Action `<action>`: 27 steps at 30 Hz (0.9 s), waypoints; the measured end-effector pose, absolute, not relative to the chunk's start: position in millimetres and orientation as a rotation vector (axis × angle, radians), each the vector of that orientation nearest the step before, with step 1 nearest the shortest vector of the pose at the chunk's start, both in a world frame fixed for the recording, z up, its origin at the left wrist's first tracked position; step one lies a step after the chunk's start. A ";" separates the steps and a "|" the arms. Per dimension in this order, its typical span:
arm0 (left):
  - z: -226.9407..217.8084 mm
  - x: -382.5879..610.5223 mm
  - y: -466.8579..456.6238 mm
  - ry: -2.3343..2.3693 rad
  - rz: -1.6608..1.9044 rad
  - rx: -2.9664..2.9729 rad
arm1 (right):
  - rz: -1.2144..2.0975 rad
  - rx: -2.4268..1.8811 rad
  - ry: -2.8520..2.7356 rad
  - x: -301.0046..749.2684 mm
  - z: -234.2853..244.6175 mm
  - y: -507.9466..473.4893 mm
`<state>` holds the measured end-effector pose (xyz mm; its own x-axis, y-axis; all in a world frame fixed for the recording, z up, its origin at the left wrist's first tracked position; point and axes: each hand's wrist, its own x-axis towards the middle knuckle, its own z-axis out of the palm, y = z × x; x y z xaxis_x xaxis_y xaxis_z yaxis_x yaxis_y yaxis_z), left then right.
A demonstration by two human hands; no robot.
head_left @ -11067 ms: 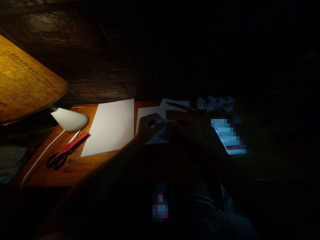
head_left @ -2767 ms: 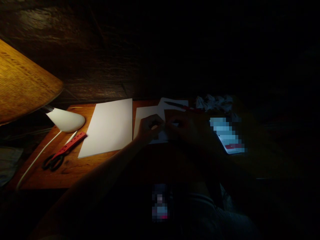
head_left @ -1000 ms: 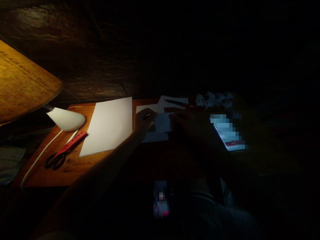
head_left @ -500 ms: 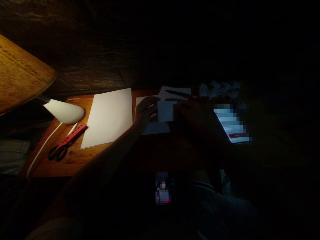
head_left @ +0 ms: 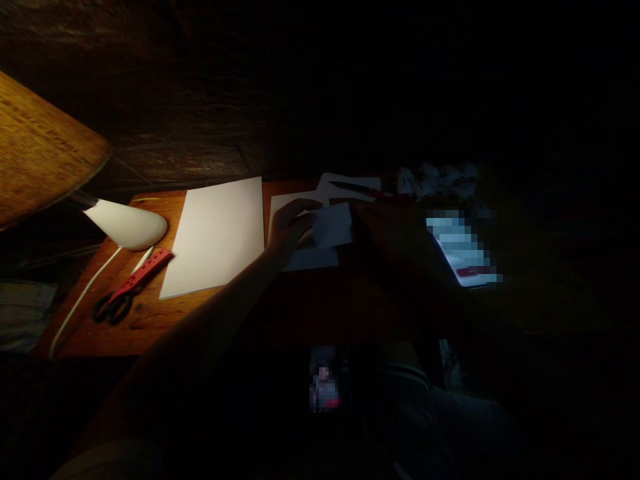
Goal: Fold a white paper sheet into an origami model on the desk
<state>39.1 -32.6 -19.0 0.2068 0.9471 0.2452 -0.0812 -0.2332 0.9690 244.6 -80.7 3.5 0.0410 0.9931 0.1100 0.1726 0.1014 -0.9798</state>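
**Small white paper piece (head_left: 334, 225) held low over a lamp-lit desk**

Tilted slightly, the small white paper piece sits between a person's two hands, just above a plain white sheet (head_left: 310, 259) lying on the orange-brown wooden desk (head_left: 150, 327). The left hand (head_left: 289, 230) has its fingers (head_left: 306, 212) closed on the piece's left edge. The right hand (head_left: 385, 227) meets the right edge in deep shadow, and whether its fingers are pinched shut cannot be told.

By its look the piece is very light, thin and limp, and it would crease or tear easily. A gentle pinch at opposite edges or corners would suit it best.

To the left lie a large white paper sheet (head_left: 215, 237), red-and-black scissors (head_left: 131, 287) and a white lamp base (head_left: 126, 227) under a woven tan lampshade (head_left: 40, 160). A lit phone (head_left: 463, 252) glows to the right, near crumpled white paper (head_left: 440, 180).
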 end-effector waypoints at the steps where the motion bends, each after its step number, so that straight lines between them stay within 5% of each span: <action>1: -20.1 39.0 -31.7 0.897 1.249 1.428 | 1.051 -1.252 -1.312 244.6 1.8 -79.8; 27: -5.9 39.0 -42.7 0.801 1.084 1.333 | 1.021 -1.257 -1.322 248.9 11.8 -84.6</action>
